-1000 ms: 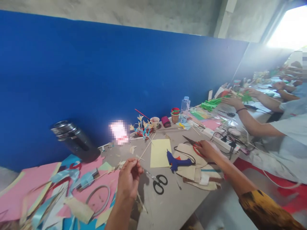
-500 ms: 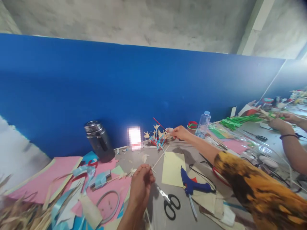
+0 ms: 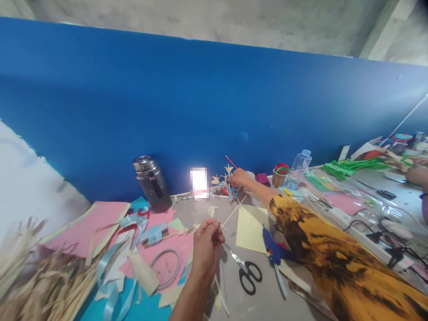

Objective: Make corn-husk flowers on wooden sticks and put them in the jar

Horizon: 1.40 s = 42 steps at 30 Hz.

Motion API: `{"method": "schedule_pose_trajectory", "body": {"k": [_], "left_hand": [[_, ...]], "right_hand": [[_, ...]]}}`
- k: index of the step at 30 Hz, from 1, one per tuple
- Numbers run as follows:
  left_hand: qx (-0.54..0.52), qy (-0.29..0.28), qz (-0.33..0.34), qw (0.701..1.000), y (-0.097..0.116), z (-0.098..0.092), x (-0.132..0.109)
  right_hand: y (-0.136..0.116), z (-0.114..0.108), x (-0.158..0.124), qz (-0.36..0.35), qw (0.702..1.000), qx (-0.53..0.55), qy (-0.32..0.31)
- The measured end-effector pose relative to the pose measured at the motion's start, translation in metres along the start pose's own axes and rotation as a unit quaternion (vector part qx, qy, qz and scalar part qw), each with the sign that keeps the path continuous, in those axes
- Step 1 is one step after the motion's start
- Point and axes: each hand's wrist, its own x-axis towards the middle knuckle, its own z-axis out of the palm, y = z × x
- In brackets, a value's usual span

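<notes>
Head: hands (image 3: 207, 236) near papery, pointed flowers (image 3: 228, 170); near loop-handled scissors (image 3: 244, 266).

Grey table (image 3: 264, 307), cluttered.
Lower centre: black-handled scissors (image 3: 245, 266). Right of centre: pale yellow sheet (image 3: 252, 227); just above, pale flowers (image 3: 231, 191) on blue stems. Lower left: pink paper (image 3: 183, 245). Far right: white power strip (image 3: 339, 217), green bundle (image 3: 347, 168).

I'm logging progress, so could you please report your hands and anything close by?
Left hand: at the near end of a pale stick, hold unclear. Right hand: at flower bunch, grip hidden. Scissors lie close beside left hand.
</notes>
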Motion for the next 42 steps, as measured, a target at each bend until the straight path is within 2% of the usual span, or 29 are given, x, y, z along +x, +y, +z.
{"method": "schedule_pose_trajectory", "body": {"k": [3, 6, 11, 16, 22, 27, 35, 42], "left_hand": [[0.006, 0.007, 0.003, 1.0, 0.0, 0.0, 0.0], [0.017, 0.017, 0.011, 1.0, -0.001, -0.001, 0.001], [0.036, 0.019, 0.044, 0.998, -0.004, -0.001, 0.008], [0.052, 0.01, 0.077, 0.996, -0.01, 0.001, 0.008], [0.072, 0.009, 0.101, 0.992, -0.01, 0.001, 0.009], [0.088, 0.002, 0.116, 0.989, -0.006, -0.001, 0.007], [0.192, 0.061, 0.174, 0.964, -0.005, -0.003, 0.008], [0.235, 0.081, 0.183, 0.951, -0.004, -0.005, 0.007]], "right_hand": [[0.001, 0.002, -0.003, 0.025, 0.999, 0.018, -0.025], [0.0, -0.001, -0.005, 0.038, 0.998, 0.04, -0.024], [-0.002, -0.016, -0.015, 0.037, 0.995, 0.079, 0.038], [-0.012, -0.024, -0.043, -0.003, 0.987, 0.136, 0.086], [-0.025, -0.026, -0.068, -0.033, 0.979, 0.183, 0.082], [-0.035, -0.03, -0.073, -0.017, 0.979, 0.183, 0.089], [-0.05, -0.029, -0.088, -0.037, 0.975, 0.198, 0.09], [-0.058, -0.029, -0.103, -0.055, 0.974, 0.207, 0.066]]}}
